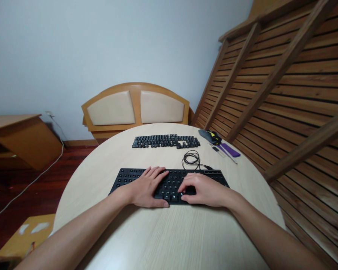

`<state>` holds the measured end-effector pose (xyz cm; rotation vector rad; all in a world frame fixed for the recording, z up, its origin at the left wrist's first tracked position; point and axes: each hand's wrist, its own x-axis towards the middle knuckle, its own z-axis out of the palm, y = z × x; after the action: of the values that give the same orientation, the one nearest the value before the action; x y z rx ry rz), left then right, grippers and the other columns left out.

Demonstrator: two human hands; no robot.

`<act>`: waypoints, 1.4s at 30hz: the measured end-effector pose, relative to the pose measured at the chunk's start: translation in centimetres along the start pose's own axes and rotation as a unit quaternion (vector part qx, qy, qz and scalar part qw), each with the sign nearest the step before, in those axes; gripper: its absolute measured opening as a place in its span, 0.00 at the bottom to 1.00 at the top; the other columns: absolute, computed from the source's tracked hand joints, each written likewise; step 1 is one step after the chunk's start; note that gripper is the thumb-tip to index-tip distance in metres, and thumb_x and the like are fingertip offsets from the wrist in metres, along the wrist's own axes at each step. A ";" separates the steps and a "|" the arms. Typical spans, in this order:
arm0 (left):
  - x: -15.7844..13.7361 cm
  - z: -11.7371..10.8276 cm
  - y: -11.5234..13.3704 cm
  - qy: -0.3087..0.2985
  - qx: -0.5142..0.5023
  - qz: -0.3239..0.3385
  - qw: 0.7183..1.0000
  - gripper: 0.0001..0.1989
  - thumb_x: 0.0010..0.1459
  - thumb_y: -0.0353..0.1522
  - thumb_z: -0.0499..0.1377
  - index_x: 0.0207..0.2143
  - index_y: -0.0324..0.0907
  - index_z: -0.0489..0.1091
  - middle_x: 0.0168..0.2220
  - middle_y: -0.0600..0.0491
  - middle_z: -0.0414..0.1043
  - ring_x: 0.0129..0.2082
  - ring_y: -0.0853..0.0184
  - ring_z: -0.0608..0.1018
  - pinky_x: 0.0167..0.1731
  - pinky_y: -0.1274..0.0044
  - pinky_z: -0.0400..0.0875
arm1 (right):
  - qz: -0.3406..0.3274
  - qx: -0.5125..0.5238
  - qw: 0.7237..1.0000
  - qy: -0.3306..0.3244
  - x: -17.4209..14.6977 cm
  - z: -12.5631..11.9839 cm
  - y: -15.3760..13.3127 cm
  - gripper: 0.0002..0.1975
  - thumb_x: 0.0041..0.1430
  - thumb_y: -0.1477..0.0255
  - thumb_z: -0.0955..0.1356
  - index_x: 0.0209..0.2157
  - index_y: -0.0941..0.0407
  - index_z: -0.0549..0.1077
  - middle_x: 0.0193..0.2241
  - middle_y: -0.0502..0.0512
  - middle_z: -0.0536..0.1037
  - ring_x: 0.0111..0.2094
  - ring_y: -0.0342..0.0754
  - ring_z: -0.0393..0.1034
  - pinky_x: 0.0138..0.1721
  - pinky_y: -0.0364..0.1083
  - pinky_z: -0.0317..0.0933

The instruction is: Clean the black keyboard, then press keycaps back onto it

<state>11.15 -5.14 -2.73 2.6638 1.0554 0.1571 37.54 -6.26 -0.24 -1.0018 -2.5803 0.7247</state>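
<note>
A black keyboard [170, 182] lies on the round table in front of me, with most of its key sockets bare. A few black keycaps [167, 197] sit along its near row. Flat across the left part of the keyboard rests my left hand [148, 188], fingers stretched out and the thumb along the near edge. Over the right part, my right hand [204, 189] is closed in a pinch, thumb and forefinger around a small black keycap at the near row. The fingers partly cover that keycap. Loose black keycaps [160, 141] are laid out in keyboard order farther back.
A coiled black cable [190, 158] lies behind the keyboard. At the table's [101, 150] back right are a purple strip [231, 150], a black-and-yellow item [214, 137] and a thin rod-like tool [229, 154]. A slatted wooden frame [298, 93] leans along the right side.
</note>
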 end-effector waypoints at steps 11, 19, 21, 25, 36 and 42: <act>0.0 0.3 -0.3 0.013 -0.010 0.006 1.000 0.54 0.51 0.63 0.57 0.70 0.42 0.46 0.70 0.37 0.48 0.69 0.42 0.53 0.66 0.49 0.42 | 0.003 -0.024 1.000 -0.001 0.0 0.1 -0.6 0.07 0.56 0.69 0.73 0.37 0.53 0.81 0.36 0.53 0.81 0.40 0.50 0.73 0.43 0.47 0.62; 0.0 0.2 -0.1 0.007 -0.006 0.002 1.000 0.54 0.51 0.63 0.57 0.70 0.42 0.47 0.70 0.37 0.48 0.69 0.42 0.52 0.66 0.49 0.42 | 0.012 -0.009 1.000 -0.008 0.0 0.0 -0.7 0.07 0.55 0.71 0.73 0.37 0.54 0.81 0.35 0.52 0.82 0.38 0.49 0.74 0.42 0.46 0.62; 0.0 0.3 -0.2 0.013 -0.007 0.005 1.000 0.54 0.51 0.63 0.57 0.70 0.43 0.46 0.70 0.37 0.48 0.69 0.42 0.53 0.66 0.49 0.42 | 0.017 -0.010 1.000 -0.004 0.0 0.0 -0.7 0.07 0.55 0.71 0.72 0.37 0.53 0.81 0.35 0.52 0.82 0.37 0.49 0.74 0.41 0.46 0.63; 0.0 0.4 -0.3 0.011 -0.008 0.007 1.000 0.54 0.51 0.63 0.56 0.70 0.43 0.46 0.70 0.37 0.47 0.69 0.42 0.52 0.66 0.49 0.42 | 0.026 -0.023 0.999 0.007 0.0 0.1 -0.7 0.07 0.55 0.70 0.72 0.37 0.53 0.81 0.35 0.52 0.81 0.37 0.49 0.74 0.40 0.46 0.62; 0.1 -0.2 0.2 -0.018 0.016 -0.013 1.000 0.54 0.52 0.63 0.56 0.70 0.39 0.47 0.70 0.35 0.45 0.69 0.43 0.51 0.67 0.50 0.42 | -0.001 -0.026 1.000 -0.012 -0.1 0.2 -0.9 0.06 0.55 0.71 0.72 0.36 0.54 0.80 0.35 0.51 0.81 0.36 0.48 0.73 0.40 0.45 0.62; 0.0 -0.1 0.0 -0.016 0.009 -0.011 1.000 0.55 0.52 0.63 0.56 0.70 0.38 0.47 0.70 0.35 0.46 0.69 0.42 0.51 0.66 0.50 0.42 | 0.025 -0.021 0.999 0.003 -0.1 -0.2 -0.3 0.09 0.56 0.71 0.71 0.39 0.54 0.79 0.34 0.51 0.81 0.35 0.47 0.72 0.37 0.44 0.62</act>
<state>11.18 -5.11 -2.58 2.6607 1.0806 0.1013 37.58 -6.45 0.05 -1.0839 -2.5825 0.6815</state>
